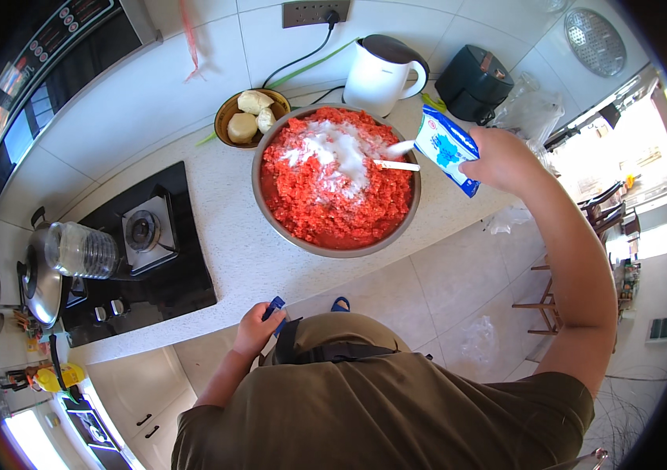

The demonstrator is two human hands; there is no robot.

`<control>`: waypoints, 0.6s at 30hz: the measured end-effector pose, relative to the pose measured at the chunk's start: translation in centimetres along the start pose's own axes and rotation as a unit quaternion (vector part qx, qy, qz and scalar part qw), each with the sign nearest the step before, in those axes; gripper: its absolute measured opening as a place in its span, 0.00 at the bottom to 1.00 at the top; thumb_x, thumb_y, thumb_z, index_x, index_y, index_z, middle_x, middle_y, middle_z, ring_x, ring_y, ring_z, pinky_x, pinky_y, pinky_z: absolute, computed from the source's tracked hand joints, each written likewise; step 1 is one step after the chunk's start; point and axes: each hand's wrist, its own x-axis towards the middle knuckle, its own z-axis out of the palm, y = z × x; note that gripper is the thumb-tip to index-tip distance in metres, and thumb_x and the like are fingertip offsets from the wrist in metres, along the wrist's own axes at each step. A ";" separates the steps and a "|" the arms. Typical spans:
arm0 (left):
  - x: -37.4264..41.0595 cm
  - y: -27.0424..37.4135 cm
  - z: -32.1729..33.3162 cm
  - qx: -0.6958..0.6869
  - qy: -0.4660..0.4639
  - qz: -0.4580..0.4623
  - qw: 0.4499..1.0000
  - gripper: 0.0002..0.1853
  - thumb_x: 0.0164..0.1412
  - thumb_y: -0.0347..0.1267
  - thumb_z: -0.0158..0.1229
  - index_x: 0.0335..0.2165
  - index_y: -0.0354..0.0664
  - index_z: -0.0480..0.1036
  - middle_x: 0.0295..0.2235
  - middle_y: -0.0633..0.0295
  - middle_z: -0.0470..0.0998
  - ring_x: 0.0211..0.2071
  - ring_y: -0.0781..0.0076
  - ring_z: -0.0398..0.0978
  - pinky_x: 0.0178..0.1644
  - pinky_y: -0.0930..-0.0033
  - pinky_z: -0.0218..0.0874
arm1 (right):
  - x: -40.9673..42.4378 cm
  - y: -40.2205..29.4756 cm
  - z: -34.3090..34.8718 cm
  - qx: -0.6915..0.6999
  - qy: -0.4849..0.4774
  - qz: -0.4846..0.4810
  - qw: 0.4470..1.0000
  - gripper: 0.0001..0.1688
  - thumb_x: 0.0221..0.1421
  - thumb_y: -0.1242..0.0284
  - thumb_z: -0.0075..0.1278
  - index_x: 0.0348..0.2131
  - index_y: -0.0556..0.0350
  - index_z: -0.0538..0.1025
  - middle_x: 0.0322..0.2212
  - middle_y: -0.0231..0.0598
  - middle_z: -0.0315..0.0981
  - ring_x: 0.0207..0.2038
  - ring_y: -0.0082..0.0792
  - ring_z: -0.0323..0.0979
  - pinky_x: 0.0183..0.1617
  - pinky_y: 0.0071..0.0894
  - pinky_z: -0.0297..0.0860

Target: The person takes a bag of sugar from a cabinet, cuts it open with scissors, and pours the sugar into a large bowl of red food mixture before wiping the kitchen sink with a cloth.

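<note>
A large round metal basin [261,215] on the counter is heaped with wet, chopped red food [333,220], possibly chili. White granules [342,154] lie in a pile over its top and far side. My right hand [506,158] grips a tilted blue-and-white plastic packet [445,150] at the basin's right, and a white stream pours from its mouth into the basin. A white handle [397,165] sticks out of the red food just below the stream. Down by the counter's front edge, my left hand [257,330] holds a small dark blue object [274,308], mostly covered by the fingers.
Behind the basin stand a brown bowl [224,120] of peeled pale pieces, a white electric kettle [377,73] and a dark air fryer [474,82]. To the left, a black gas hob [163,288] carries a clear plastic jar [82,249] and a lidded metal pan [45,282].
</note>
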 end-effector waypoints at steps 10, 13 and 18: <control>0.3 -0.8 2.6 -0.012 0.017 0.008 1.000 0.19 0.56 0.41 0.61 0.37 0.35 0.75 0.25 0.64 0.76 0.27 0.78 0.71 0.33 0.72 0.64 | 1.7 0.4 0.0 -0.037 -0.038 -0.054 0.997 0.21 0.48 0.64 0.58 0.37 0.60 0.74 0.35 0.51 0.76 0.38 0.47 0.75 0.43 0.40 0.69; 0.2 -1.4 3.5 -0.022 0.024 -0.010 0.999 0.20 0.56 0.42 0.61 0.38 0.35 0.74 0.26 0.63 0.76 0.27 0.77 0.72 0.34 0.71 0.64 | 1.7 0.9 0.4 -0.039 -0.040 -0.056 0.997 0.21 0.48 0.64 0.58 0.37 0.60 0.74 0.34 0.51 0.76 0.38 0.47 0.75 0.43 0.41 0.69; -0.2 -1.9 5.0 -0.015 0.043 0.000 0.999 0.21 0.56 0.43 0.61 0.40 0.35 0.74 0.27 0.61 0.77 0.28 0.75 0.73 0.35 0.69 0.65 | 2.9 0.2 0.4 -0.046 -0.046 -0.095 0.993 0.20 0.48 0.64 0.58 0.37 0.61 0.74 0.33 0.51 0.76 0.38 0.47 0.75 0.42 0.42 0.69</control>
